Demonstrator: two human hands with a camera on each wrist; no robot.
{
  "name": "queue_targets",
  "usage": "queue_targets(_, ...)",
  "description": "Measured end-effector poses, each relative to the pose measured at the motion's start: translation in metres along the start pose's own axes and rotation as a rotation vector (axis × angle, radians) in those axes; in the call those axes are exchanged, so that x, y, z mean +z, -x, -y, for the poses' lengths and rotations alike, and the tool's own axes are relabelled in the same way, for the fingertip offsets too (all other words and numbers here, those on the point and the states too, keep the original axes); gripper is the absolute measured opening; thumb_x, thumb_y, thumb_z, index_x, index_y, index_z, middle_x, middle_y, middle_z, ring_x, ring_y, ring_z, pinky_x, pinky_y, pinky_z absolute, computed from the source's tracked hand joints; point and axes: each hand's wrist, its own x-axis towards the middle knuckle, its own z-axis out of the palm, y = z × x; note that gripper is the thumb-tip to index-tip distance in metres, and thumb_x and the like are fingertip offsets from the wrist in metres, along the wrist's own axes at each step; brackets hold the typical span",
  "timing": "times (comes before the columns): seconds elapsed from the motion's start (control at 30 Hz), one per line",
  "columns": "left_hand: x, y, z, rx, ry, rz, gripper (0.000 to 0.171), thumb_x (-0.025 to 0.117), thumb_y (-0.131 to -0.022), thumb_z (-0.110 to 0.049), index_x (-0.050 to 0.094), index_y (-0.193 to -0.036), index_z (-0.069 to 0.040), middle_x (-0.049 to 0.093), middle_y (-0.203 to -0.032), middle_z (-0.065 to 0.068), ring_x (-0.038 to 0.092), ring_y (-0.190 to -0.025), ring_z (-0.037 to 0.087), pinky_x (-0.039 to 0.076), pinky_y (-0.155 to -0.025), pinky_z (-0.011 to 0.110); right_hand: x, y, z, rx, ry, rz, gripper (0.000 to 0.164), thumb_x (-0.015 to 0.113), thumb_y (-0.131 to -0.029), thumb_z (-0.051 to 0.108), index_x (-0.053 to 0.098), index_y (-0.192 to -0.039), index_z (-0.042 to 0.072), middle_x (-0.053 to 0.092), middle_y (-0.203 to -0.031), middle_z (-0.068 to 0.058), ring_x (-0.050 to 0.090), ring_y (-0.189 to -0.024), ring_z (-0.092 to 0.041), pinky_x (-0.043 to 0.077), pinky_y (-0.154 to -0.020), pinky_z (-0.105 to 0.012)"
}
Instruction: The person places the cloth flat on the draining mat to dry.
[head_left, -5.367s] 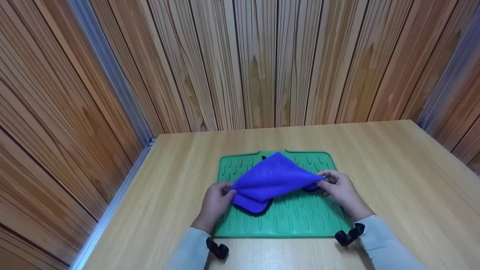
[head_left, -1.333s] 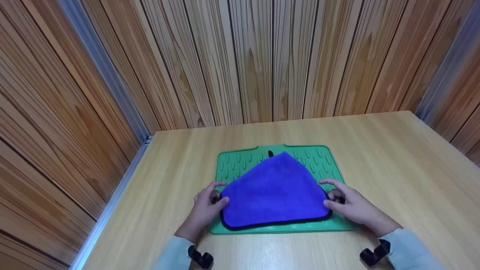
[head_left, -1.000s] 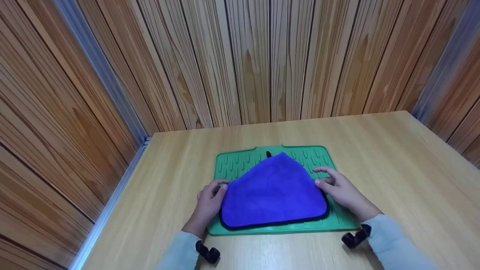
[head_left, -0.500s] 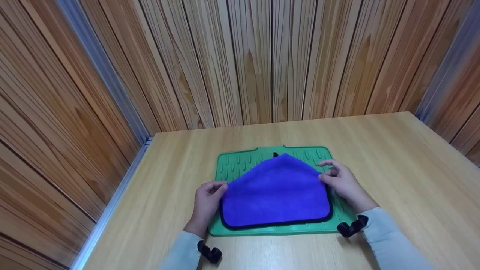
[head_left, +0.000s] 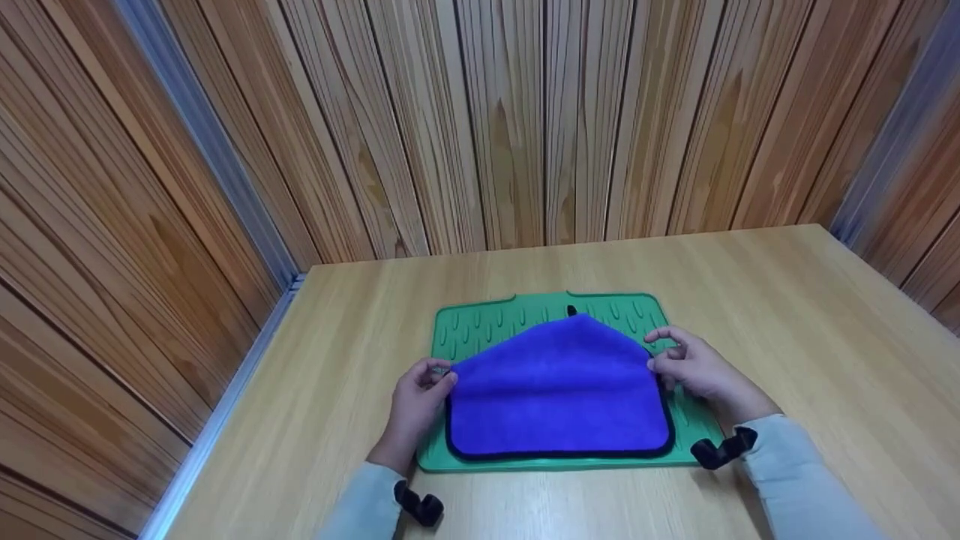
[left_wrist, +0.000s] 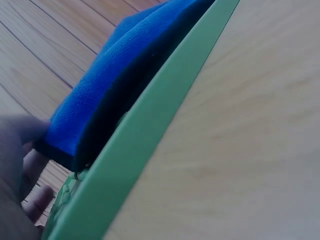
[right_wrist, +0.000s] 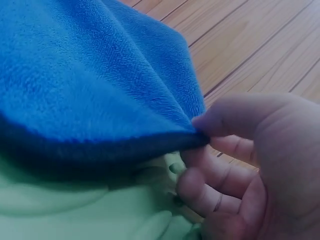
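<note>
Cloth (head_left: 559,412) over mat (head_left: 469,330). Left hand (head_left: 415,397) pinching cloth at 9 o'clock; right hand (head_left: 697,369) pinching cloth at 3. Tab (head_left: 572,310) at 12.

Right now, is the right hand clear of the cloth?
No, the right wrist view shows the right hand pinching the cloth at its dark edge.

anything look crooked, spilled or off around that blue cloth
No spill or damage shows. The blue fuzzy cloth with black edging looks lopsided: its far side peaks right of centre, and a shallow crease crosses it. That may be handling, as the left hand and right hand pinch its sides over the green raised-pattern mat.
</note>
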Motion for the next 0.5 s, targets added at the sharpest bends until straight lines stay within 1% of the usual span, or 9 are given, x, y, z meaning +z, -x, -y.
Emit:
queue_targets(0.03, 0.000, -0.002, -0.001, -0.003, -0.052, 0.012, 0.024, 0.067, -0.098, -0.019, 0.069, -0.118, -0.006, 0.066, -0.086, 0.002, 0.059, -0.083, 0.017, 0.048, -0.081, 0.035, 0.000, -0.001, 0.001, 0.023, 0.002, 0.002, 0.042, 0.060, -0.101, 0.014, 0.043, -0.135, -0.001, 0.053, -0.067, 0.000, 0.050, -0.056, -0.013, 0.031, -0.046, -0.023)
queue_targets(0.07, 0.001, -0.005, 0.003, 0.006, -0.106, 0.022, 0.026, 0.064, -0.100, -0.024, 0.069, -0.122, -0.012, 0.068, -0.090, 0.002, 0.061, -0.088, 0.019, 0.045, -0.090, 0.041, 0.001, -0.003, 0.002, 0.046, 0.009, -0.001, 0.042, 0.059, -0.103, 0.019, 0.044, -0.137, 0.000, 0.054, -0.067, 0.000, 0.051, -0.056, -0.014, 0.031, -0.046, -0.023)
queue_targets(0.13, 0.001, -0.009, 0.001, 0.020, -0.200, 0.041, 0.030, 0.058, -0.103, -0.032, 0.068, -0.129, -0.019, 0.071, -0.097, 0.002, 0.062, -0.099, 0.023, 0.033, -0.103, 0.052, 0.003, -0.008, 0.004, 0.066, 0.013, -0.014, 0.044, 0.055, -0.105, 0.026, 0.045, -0.140, 0.000, 0.051, -0.064, 0.002, 0.053, -0.056, -0.016, 0.033, -0.045, -0.024)
queue_targets(0.23, 0.003, -0.014, -0.002, 0.036, -0.269, 0.053, 0.032, 0.051, -0.106, -0.036, 0.070, -0.128, -0.024, 0.073, -0.111, 0.003, 0.060, -0.116, 0.029, 0.012, -0.112, 0.061, 0.007, -0.016, 0.008, 0.080, 0.025, -0.050, 0.046, 0.049, -0.108, 0.031, 0.047, -0.142, 0.000, 0.046, -0.062, 0.005, 0.050, -0.054, -0.014, 0.038, -0.047, -0.026)
queue_targets(0.3, 0.006, -0.018, -0.003, 0.030, -0.273, 0.052, 0.033, 0.048, -0.107, -0.036, 0.073, -0.124, -0.023, 0.073, -0.117, 0.004, 0.058, -0.121, 0.032, 0.007, -0.114, 0.062, 0.010, -0.022, 0.009, 0.090, 0.006, -0.083, 0.046, 0.046, -0.109, 0.032, 0.050, -0.141, 0.000, 0.041, -0.060, 0.008, 0.044, -0.050, -0.011, 0.038, -0.047, -0.026)
queue_targets(0.37, 0.009, -0.020, -0.003, 0.016, -0.263, 0.041, 0.033, 0.048, -0.108, -0.034, 0.076, -0.117, -0.021, 0.073, -0.120, 0.002, 0.059, -0.124, 0.032, 0.006, -0.116, 0.061, 0.014, -0.027, 0.011, 0.111, -0.029, -0.121, 0.044, 0.045, -0.109, 0.033, 0.055, -0.138, 0.001, 0.041, -0.060, 0.010, 0.037, -0.046, -0.009, 0.036, -0.047, -0.025)
queue_targets(0.4, 0.011, -0.021, -0.003, 0.008, -0.259, 0.031, 0.033, 0.048, -0.107, -0.033, 0.078, -0.112, -0.018, 0.074, -0.117, 0.003, 0.061, -0.121, 0.031, 0.008, -0.116, 0.061, 0.015, -0.029, 0.011, 0.119, -0.047, -0.136, 0.043, 0.046, -0.109, 0.033, 0.057, -0.136, 0.002, 0.044, -0.061, 0.011, 0.034, -0.045, -0.007, 0.035, -0.046, -0.024)
queue_targets(0.43, 0.012, -0.022, -0.003, -0.005, -0.250, 0.018, 0.032, 0.050, -0.107, -0.033, 0.079, -0.108, -0.018, 0.075, -0.113, 0.002, 0.063, -0.119, 0.030, 0.012, -0.117, 0.060, 0.017, -0.031, 0.011, 0.127, -0.066, -0.151, 0.041, 0.047, -0.108, 0.033, 0.060, -0.133, 0.003, 0.047, -0.062, 0.012, 0.031, -0.044, -0.007, 0.033, -0.046, -0.024)
queue_targets(0.5, 0.014, -0.022, -0.003, -0.021, -0.220, -0.008, 0.030, 0.054, -0.105, -0.032, 0.079, -0.104, -0.016, 0.075, -0.107, 0.002, 0.065, -0.113, 0.027, 0.026, -0.115, 0.055, 0.019, -0.033, 0.011, 0.131, -0.086, -0.170, 0.036, 0.051, -0.107, 0.033, 0.066, -0.125, 0.006, 0.055, -0.069, 0.012, 0.033, -0.046, -0.006, 0.034, -0.047, -0.024)
